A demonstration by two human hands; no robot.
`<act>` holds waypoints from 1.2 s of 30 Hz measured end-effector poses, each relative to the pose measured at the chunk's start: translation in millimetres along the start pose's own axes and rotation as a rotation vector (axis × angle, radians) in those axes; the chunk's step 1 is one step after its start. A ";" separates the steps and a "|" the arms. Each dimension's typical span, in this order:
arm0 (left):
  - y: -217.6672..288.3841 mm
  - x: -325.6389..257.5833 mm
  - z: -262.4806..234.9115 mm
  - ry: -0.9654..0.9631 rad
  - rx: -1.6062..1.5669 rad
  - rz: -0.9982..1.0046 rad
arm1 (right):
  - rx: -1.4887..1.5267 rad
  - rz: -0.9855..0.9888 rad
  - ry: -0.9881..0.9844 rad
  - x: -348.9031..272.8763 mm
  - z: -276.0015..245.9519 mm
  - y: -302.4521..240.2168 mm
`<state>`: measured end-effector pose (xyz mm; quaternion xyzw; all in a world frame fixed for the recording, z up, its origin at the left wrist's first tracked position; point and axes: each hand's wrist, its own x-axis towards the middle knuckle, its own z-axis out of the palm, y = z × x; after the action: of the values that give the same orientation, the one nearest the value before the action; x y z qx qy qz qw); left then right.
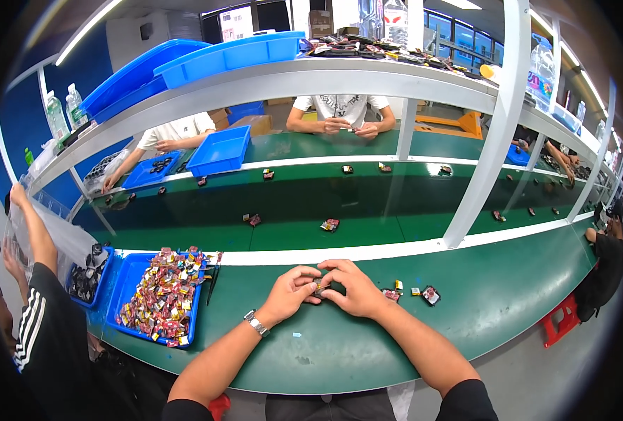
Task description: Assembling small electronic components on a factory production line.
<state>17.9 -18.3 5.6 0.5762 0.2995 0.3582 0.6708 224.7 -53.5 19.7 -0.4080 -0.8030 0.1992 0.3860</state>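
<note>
My left hand [294, 293], with a metal watch at the wrist, and my right hand [351, 288] meet over the green bench. Their fingertips pinch a small electronic part [318, 286], mostly covered by the fingers, so its exact kind is unclear. Just right of my right hand lie a red-and-dark small part [391, 295], a yellow-and-white piece [415, 291] and another red-and-dark part [431, 295]. To the left, a blue tray [118, 302] holds a heap of small red, yellow and white electronic parts [162, 295]. Dark tweezers [214, 278] lie along its right edge.
A second blue tray [105, 284] with black parts stands farther left, beside a co-worker's arm [41, 235]. Beyond a white rail [339, 255], scattered parts sit on a green belt [290, 235]. A white post [490, 133] rises right of centre; co-workers sit opposite.
</note>
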 end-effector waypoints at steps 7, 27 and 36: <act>-0.9 1.1 -3.0 -0.013 -0.040 -0.003 | -0.137 -0.060 0.135 0.8 8.3 -5.3; -7.9 0.8 -6.5 0.008 -0.051 0.022 | -0.126 -0.077 0.286 -1.3 28.2 -4.3; -8.8 1.1 -5.9 0.023 -0.060 0.018 | -0.034 0.033 0.253 -3.2 30.3 -1.8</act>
<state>14.9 -14.7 -4.0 0.5544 0.2909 0.3796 0.6811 201.3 -57.3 0.6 -0.4497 -0.7444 0.1388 0.4736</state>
